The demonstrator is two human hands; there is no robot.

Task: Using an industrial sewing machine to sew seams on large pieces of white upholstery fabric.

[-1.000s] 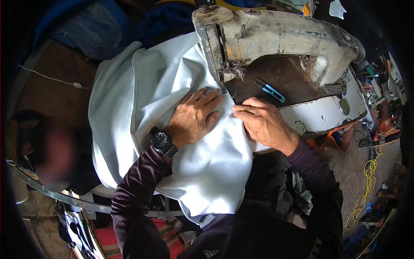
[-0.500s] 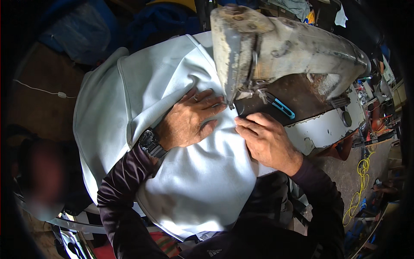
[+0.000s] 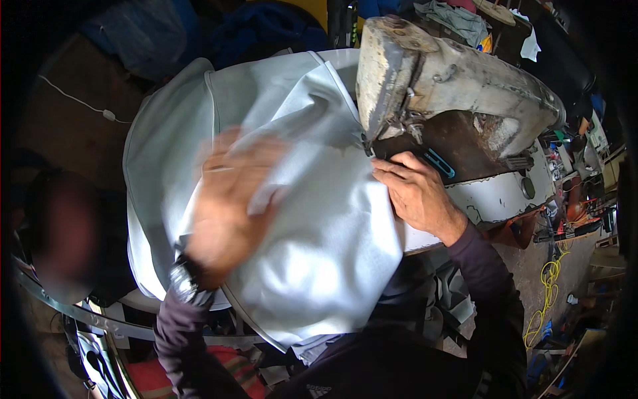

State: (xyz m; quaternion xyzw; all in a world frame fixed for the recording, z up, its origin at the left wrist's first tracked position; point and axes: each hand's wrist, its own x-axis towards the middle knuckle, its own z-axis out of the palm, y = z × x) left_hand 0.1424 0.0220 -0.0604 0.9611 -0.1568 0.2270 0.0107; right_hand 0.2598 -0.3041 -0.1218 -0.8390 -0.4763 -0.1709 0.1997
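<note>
A pale grey-white sheet of fabric (image 3: 312, 253), with piped seams and folds, covers the machine bed's left side. The worn sewing machine (image 3: 465, 80) stands over its right edge, its foot near the fabric. My right hand (image 3: 415, 199) grips that edge just below the foot, fingertips pressed together. My left hand (image 3: 236, 199), blurred and wearing a watch at the wrist, is over the fabric's left-middle part with fingers spread; whether it touches is unclear. Light-blue thread snips (image 3: 440, 163) lie on the dark bed, right of the foot.
Blue bundles (image 3: 266, 26) lie behind. A white cord (image 3: 80, 100) runs at left, above a blurred shape (image 3: 66, 233). A small round metal object (image 3: 528, 188) sits on the white tabletop (image 3: 498, 203). Coiled yellow cable (image 3: 550, 286) and clutter fill the floor at right.
My left hand has moved left across the fabric and is now smeared by motion. My right hand remains at the edge, slightly higher in view. The view has shifted, placing the machine farther right.
</note>
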